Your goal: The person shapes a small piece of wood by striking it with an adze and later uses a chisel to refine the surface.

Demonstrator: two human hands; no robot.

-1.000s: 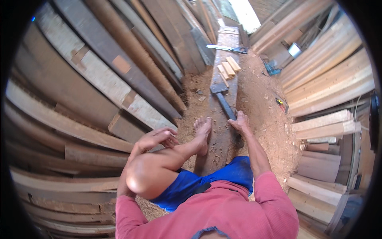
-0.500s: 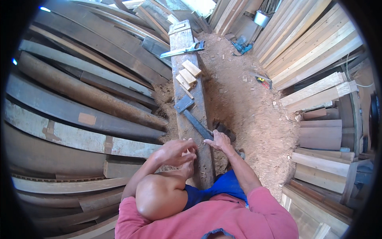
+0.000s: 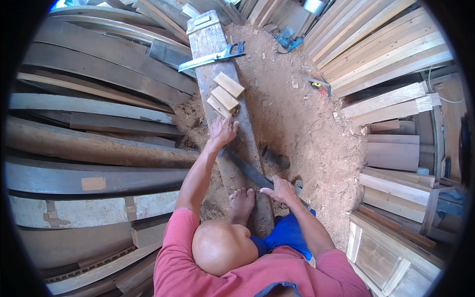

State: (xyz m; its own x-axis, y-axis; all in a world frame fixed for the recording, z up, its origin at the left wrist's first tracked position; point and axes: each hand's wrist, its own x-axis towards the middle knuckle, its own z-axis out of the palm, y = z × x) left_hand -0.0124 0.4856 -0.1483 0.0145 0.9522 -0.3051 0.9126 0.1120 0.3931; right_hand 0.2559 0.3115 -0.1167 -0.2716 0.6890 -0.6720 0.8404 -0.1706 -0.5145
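Observation:
My left hand (image 3: pixel 222 130) reaches forward along the plank bench (image 3: pixel 208 43), fingers stretched toward several small light wood pieces (image 3: pixel 225 97). Its fingertips meet the nearest piece; a firm hold on it does not show. My right hand (image 3: pixel 281 191) is closed around the handle end of a hatchet (image 3: pixel 247 170), which lies slantwise across the bench. The hatchet's head is mostly hidden beneath my left hand and wrist. Farther along the bench, a handsaw (image 3: pixel 210 58) lies crosswise. My bare foot (image 3: pixel 241 204) rests on the near part of the bench.
Long boards (image 3: pixel 94 178) are stacked on the left, and more timber (image 3: pixel 386 54) leans on the right. Wood shavings (image 3: pixel 316 148) cover the floor. A blue power tool (image 3: pixel 288 42) and a yellow-and-red tool (image 3: pixel 319 88) lie on the floor beyond the bench.
My left hand has gone from near my knee out to the wood pieces. My right hand stays on the hatchet handle. The whole view has shifted somewhat.

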